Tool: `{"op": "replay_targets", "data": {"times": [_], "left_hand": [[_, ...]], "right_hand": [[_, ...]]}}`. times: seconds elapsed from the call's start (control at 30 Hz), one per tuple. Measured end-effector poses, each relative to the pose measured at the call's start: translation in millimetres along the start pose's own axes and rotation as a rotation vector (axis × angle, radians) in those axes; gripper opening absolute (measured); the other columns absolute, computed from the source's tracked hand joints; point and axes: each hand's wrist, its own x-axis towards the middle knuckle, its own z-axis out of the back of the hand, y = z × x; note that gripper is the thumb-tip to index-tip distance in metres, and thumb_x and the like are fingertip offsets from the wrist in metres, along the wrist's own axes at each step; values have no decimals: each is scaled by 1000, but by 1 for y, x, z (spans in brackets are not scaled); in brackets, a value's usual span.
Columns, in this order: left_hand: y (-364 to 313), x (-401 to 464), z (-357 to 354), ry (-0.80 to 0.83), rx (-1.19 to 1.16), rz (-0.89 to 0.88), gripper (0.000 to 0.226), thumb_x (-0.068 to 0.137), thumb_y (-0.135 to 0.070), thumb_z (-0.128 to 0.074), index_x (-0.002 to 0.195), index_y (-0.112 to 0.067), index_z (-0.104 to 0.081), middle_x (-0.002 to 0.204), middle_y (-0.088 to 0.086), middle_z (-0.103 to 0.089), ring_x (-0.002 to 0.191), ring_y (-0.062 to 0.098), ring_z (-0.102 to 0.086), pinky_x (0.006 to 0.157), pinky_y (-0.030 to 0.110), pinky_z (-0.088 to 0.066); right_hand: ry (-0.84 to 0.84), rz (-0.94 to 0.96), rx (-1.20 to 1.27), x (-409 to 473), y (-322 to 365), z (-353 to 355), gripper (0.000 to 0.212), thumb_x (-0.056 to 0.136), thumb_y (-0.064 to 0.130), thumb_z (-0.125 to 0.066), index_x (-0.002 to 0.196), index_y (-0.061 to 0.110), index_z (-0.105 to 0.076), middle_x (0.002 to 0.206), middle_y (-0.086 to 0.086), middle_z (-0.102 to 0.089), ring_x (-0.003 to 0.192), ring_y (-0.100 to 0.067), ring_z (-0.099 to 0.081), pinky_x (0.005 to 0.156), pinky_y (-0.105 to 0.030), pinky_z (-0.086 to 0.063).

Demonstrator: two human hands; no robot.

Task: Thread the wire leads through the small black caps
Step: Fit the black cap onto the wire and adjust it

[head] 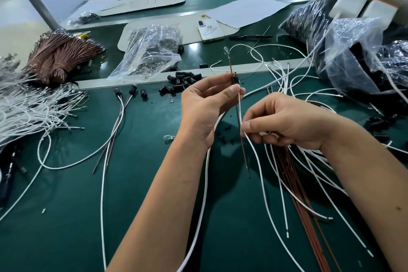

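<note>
The left hand (207,104) pinches a small black cap (235,79) between thumb and forefinger, raised above the green tabletop (143,194) near the middle of the scene. Holding it up likely keeps the cap's opening steady and in plain sight. A brown lead (239,126) runs through the cap, its clear LED (226,49) standing above the fingers and its long tail hanging straight down toward the near edge.

The right hand (284,121) sits just right of and below the left, fingers curled, pinching a white lead (256,157) close to the brown one. Gripping low probably lets it guide and pull the wire along the cap. Whether the white lead already passes through the cap cannot be told; the left thumb hides it.

A loose heap of spare caps (183,81) lies just beyond the left hand, within easy reach. Finished assemblies (123,104) rest at the left, while unthreaded white and brown wires fan out under the right wrist, so supply and output seem kept on opposite sides.
</note>
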Motion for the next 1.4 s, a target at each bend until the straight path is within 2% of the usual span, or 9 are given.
{"op": "replay_targets", "data": {"times": [0.13, 0.3, 0.37, 0.5, 0.67, 0.83, 1.2, 1.3, 1.4], "left_hand": [[1, 0, 0, 22, 17, -13, 22, 78, 13, -73, 94, -2, -74, 82, 15, -75, 77, 28, -74, 77, 34, -61], [-1, 0, 0, 43, 31, -24, 24, 78, 13, -72, 97, 0, -72, 85, 17, -74, 78, 28, -74, 80, 38, -62], [-2, -1, 0, 80, 26, -46, 25, 76, 14, -72, 96, 0, -71, 85, 17, -74, 78, 28, -74, 83, 39, -61], [-4, -2, -1, 158, 42, -112, 27, 71, 14, -72, 93, -1, -70, 84, 13, -74, 79, 23, -73, 83, 35, -61], [-5, -2, -1, 190, 58, -152, 27, 72, 18, -71, 91, -1, -71, 85, 8, -75, 78, 18, -71, 82, 32, -59], [-6, -4, 0, 232, 22, -166, 26, 71, 17, -71, 90, -1, -72, 86, 8, -76, 75, 17, -72, 76, 30, -60], [-7, -4, -1, 237, 14, -209, 28, 71, 16, -71, 96, 2, -70, 86, 7, -76, 78, 15, -73, 75, 25, -58], [-7, -4, -2, 231, 23, -219, 28, 68, 11, -74, 95, 1, -70, 86, 7, -76, 78, 15, -73, 76, 25, -57], [-7, -3, -1, 229, 40, -217, 27, 73, 18, -71, 94, 1, -70, 85, 6, -77, 78, 14, -73, 76, 26, -58]], "right_hand": [[57, 18, -36, -2, 0, -1, 20, 96, 13, -70, 78, 8, -76, 62, -9, -62, 41, -8, -45, 32, -14, -28], [-335, 197, 121, 10, -6, -5, 18, 93, 22, -74, 83, 7, -74, 64, -5, -65, 45, -8, -50, 35, -17, -33], [-410, 256, 150, 13, -9, -4, 21, 86, 25, -79, 85, 4, -74, 64, -5, -66, 45, -9, -51, 36, -19, -34], [-417, 318, 184, 14, -10, -2, 18, 75, 31, -83, 79, 14, -77, 65, -6, -67, 46, -11, -52, 36, -21, -35], [-445, 425, 139, 14, -11, -3, 8, 82, 23, -85, 80, 19, -78, 65, -3, -67, 47, -13, -54, 37, -22, -39], [-451, 460, 160, 14, -9, -3, 16, 76, 33, -85, 80, 18, -80, 68, -7, -68, 48, -14, -54, 38, -22, -40], [-500, 545, 95, 14, -10, -3, 11, 81, 34, -82, 84, 24, -81, 65, -6, -68, 46, -14, -54, 37, -21, -38], [-513, 552, 76, 14, -10, -3, 13, 82, 37, -82, 86, 25, -81, 66, -17, -66, 45, -28, -51, 38, -22, -35], [-529, 557, 40, 15, -10, -2, 17, 83, 43, -82, 88, 28, -80, 65, -25, -62, 45, -46, -44, 40, -25, -32]]}}
